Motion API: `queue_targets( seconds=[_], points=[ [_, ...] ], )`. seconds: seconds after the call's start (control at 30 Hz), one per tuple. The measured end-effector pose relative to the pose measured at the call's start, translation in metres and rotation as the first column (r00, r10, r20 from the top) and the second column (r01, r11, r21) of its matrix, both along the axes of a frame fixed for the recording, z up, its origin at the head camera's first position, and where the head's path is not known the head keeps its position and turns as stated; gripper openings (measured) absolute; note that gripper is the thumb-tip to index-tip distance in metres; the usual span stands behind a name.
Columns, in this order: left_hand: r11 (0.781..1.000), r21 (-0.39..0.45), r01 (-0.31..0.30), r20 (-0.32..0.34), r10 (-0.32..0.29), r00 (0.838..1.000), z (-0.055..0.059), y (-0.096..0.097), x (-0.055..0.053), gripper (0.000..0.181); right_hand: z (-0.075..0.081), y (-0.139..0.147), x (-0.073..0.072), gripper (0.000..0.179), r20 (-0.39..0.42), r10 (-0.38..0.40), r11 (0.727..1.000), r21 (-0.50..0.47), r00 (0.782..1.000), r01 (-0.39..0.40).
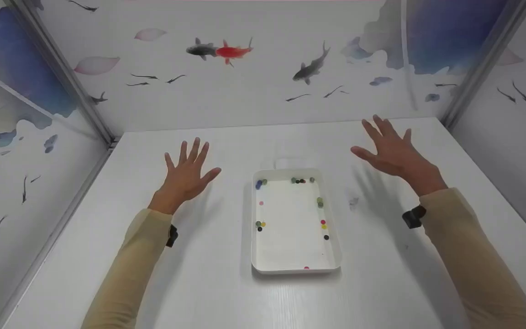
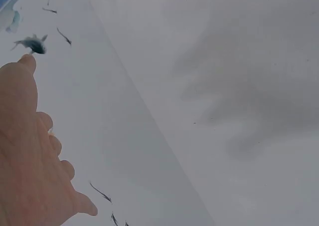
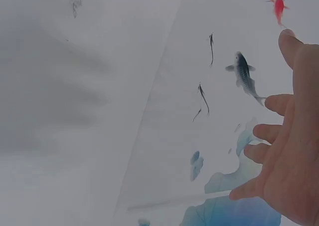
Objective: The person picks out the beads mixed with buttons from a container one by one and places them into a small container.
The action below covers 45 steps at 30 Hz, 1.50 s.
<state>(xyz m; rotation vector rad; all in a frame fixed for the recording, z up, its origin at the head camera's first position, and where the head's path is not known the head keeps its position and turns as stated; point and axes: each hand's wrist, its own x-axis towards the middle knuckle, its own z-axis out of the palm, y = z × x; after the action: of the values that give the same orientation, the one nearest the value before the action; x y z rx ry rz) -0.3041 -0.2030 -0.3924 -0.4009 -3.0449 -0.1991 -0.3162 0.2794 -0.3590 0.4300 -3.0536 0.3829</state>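
My left hand (image 1: 184, 179) hovers over the table left of a white tray, fingers spread and holding nothing. On the other side, my right hand (image 1: 393, 153) is raised with its fingers splayed, also holding nothing. Between the two hands lies the shallow rectangular white tray (image 1: 290, 246). Small coloured balls sit along its inner walls: blue and greenish ones (image 1: 259, 184) at the far left corner, a pink ball (image 1: 261, 203) lower down, and a black ball (image 1: 326, 237) on the right. The wrist views show the left palm (image 2: 30, 161) and right palm (image 3: 294, 171) bare, away from the tray.
A white table (image 1: 217, 292) carries the tray, with a small whitish object (image 1: 290, 162) just behind it. Faint grey marks (image 1: 353, 201) show right of the tray. Panels printed with fish (image 1: 311, 71) enclose the back and both sides, joined by metal posts (image 1: 486, 64).
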Motion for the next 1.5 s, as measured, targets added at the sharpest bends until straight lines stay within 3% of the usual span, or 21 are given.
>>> queue_targets(
  seconds=[0.53,0.97,1.5],
  points=[
    [0.999,0.041,0.008,-0.03,-0.007,1.0,-0.009,0.01,0.016,0.078,-0.013,-0.021,0.014,0.083,-0.042,0.052,0.998,-0.028,0.998,-0.053],
    [0.988,0.148,0.045,-0.033,-0.04,0.999,-0.016,0.026,0.029,0.076,-0.017,-0.048,0.028,0.078,-0.138,0.133,0.987,-0.077,0.982,-0.144],
    [0.96,0.277,0.043,-0.005,-0.044,0.999,-0.019,0.043,0.045,0.075,-0.028,-0.085,0.043,0.077,-0.095,0.194,0.963,-0.169,0.976,-0.208]
  ],
)
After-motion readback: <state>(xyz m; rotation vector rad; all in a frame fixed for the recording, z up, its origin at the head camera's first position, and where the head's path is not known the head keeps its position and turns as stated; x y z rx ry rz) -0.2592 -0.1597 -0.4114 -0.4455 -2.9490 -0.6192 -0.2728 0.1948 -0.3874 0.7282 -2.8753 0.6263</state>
